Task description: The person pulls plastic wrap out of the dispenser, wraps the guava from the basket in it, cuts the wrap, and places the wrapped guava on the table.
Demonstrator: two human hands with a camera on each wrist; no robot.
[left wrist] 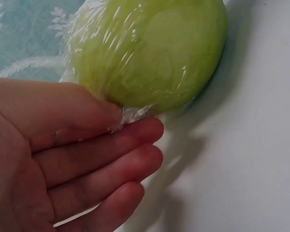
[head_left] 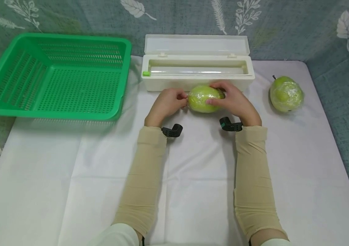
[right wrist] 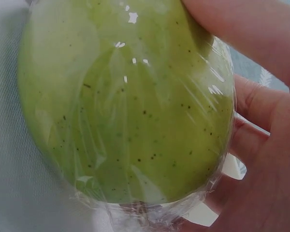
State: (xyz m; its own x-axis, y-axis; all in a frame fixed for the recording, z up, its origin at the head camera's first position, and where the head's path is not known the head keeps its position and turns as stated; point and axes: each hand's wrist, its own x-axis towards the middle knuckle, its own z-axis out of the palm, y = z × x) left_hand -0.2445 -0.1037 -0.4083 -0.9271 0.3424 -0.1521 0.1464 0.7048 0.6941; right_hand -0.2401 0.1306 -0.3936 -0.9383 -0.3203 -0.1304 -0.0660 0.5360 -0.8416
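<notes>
A green pear (head_left: 203, 99) in clear plastic wrap lies on its side on the white cloth, just in front of the wrap dispenser (head_left: 197, 83). My right hand (head_left: 237, 102) grips it from the right, thumb on the near side and fingers on the far side. At the pear's left end, my left hand (head_left: 168, 102) pinches a gathered tail of plastic wrap (left wrist: 135, 115) between thumb and index finger. Dark specks dot the pear's skin in the right wrist view, where more bunched wrap (right wrist: 145, 215) sticks out at one end.
The dispenser's lid (head_left: 197, 44) stands raised, with a roll of film (head_left: 199, 70) inside and a green slider (head_left: 146, 73) at its left. A green plastic basket (head_left: 79, 77) with nothing in it sits at the left. Another wrapped pear (head_left: 286, 94) lies at the right.
</notes>
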